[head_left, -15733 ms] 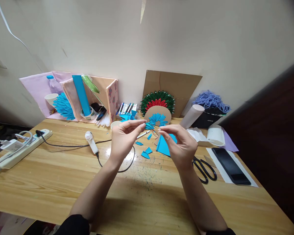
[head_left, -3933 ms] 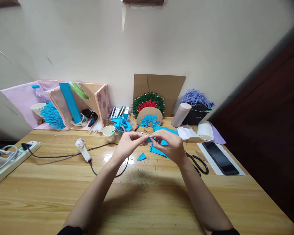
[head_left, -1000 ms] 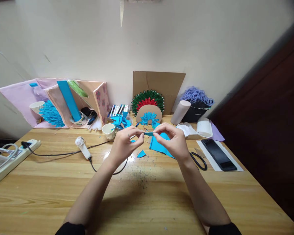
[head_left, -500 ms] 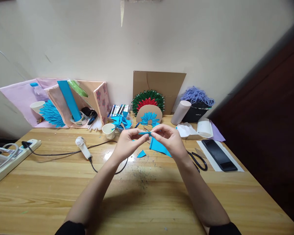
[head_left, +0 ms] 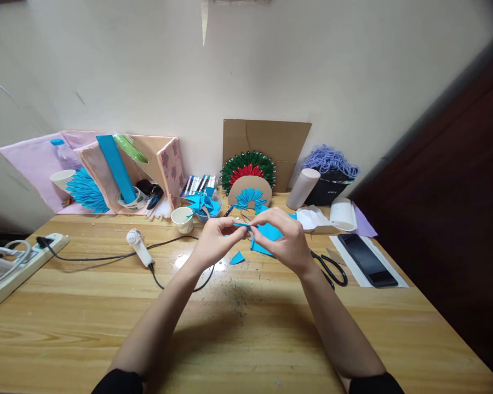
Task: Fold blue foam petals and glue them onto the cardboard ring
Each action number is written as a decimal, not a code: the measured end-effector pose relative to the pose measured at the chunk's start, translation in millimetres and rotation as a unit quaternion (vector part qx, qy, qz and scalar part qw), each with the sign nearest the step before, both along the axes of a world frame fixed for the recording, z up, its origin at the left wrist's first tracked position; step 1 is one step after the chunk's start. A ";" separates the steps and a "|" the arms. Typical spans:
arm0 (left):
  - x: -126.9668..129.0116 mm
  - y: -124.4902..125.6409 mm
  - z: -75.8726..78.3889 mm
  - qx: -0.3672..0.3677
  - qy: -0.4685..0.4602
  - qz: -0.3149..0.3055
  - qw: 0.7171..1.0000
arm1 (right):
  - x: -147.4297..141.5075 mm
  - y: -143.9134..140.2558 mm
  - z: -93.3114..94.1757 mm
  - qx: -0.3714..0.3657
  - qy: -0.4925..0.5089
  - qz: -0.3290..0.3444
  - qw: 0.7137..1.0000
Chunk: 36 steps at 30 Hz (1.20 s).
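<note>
Both hands are held above the counter [head_left: 246, 328], left hand [head_left: 213, 243] and right hand [head_left: 285, 243] pinching closed on a small blue paper strip [head_left: 242, 224]. I think uneven pressure could crease or tear it.

Blue paper strip [head_left: 243, 224] pinched between both hands above the wooden table [head_left: 86, 306].

Narrow, bright blue, folded to a slim petal shape, it lies roughly level, held at its ends by the left hand [head_left: 216, 243] and the right hand [head_left: 283, 243], nearer the table's far edge.
</note>
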State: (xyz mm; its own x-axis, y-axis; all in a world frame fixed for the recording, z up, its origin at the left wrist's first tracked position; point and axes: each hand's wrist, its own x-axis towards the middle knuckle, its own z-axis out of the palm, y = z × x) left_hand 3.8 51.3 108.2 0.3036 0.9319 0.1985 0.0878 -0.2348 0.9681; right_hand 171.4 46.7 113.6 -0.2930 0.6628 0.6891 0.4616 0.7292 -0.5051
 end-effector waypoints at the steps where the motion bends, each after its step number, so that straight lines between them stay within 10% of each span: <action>1: -0.3 0.9 -0.6 -0.007 -0.006 -0.002 1.000 | 0.5 0.5 -0.8 0.015 -0.007 0.004 1.000; 13: -2.7 8.4 -4.9 -0.046 -0.006 0.020 0.999 | 0.7 2.2 -12.2 0.061 -0.126 -0.006 0.990; 28: 0.7 -7.7 4.6 0.201 0.073 0.126 0.969 | -4.7 2.5 -7.4 -0.231 0.166 0.012 0.959; 36: 0.9 -8.4 7.4 0.182 0.061 0.096 0.977 | 1.0 6.0 -8.5 -0.294 0.189 0.057 0.935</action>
State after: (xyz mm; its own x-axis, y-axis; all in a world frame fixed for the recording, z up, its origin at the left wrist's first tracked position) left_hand 4.7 42.9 115.6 0.1730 0.8488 0.4995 0.2736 -0.5287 0.8035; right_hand 172.3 52.7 105.1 -0.1939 0.9392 0.2834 0.1052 0.3072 -0.9458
